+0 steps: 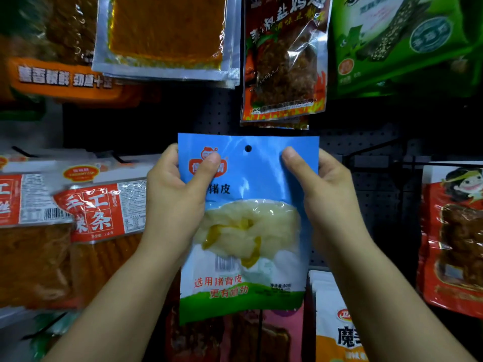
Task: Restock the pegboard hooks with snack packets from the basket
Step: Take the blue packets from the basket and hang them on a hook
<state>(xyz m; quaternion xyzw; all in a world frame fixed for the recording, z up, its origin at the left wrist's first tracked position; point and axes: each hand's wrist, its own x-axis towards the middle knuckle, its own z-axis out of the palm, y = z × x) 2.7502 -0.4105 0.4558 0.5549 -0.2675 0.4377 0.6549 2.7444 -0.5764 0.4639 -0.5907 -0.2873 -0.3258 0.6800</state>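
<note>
A blue-and-green plastic snack packet with a clear window showing pale contents (245, 226) is held upright in front of the dark perforated pegboard (209, 113), its small round hang hole (248, 148) centred near the top edge. The left hand (175, 197) grasps the packet's upper left edge and the right hand (321, 189) its upper right edge, each with the thumb on the front face and the fingers behind. The likeliest fault is a missed threading: no hook tip can be seen behind the hole, so the packet may be pushed against the board beside the hook, or the thin top seal may buckle or tear at the hole. A slack grip could let the glossy film slide downward. Directly above the packet hangs a red-and-orange foil packet with flame print (283, 58), close enough to be knocked. Left of the packet, red-and-white labelled packets (96, 210) are blurred; right of it a bare black hook arm (371, 148) is dim. The basket is out of view, the packets below are cut off, and the fingers behind the packet are hidden.
</note>
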